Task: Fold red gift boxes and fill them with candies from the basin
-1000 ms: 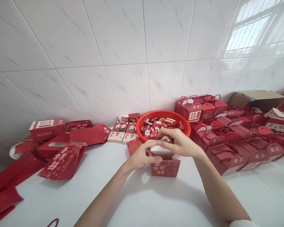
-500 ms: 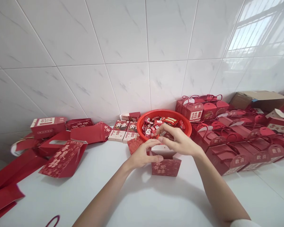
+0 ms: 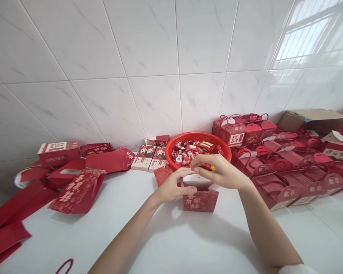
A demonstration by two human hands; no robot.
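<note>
An open-topped red box (image 3: 201,201) stands upright on the white surface in front of me. My left hand (image 3: 174,185) grips its left side, thumb on the front edge and fingers toward the back flap. Above the box's back edge, my right hand (image 3: 220,170) is bent with its fingertips drawn together close to my left fingertips; whatever they hold, if anything, is hidden. Just behind sits a round red basin (image 3: 198,136) of wrapped sweets (image 3: 185,152). A patterned red flap (image 3: 162,174) lies left of the box.
Small panda-printed boxes (image 3: 146,152) lie left of the basin. Red cartons (image 3: 74,190) are piled at the left. Many handled red boxes (image 3: 286,186) fill the right, with a brown cardboard box (image 3: 317,116) behind. A tiled wall (image 3: 154,102) rises at the back.
My right hand has shifted slightly to the right and its fingers have bent closer together. My left hand and the box have hardly moved.
</note>
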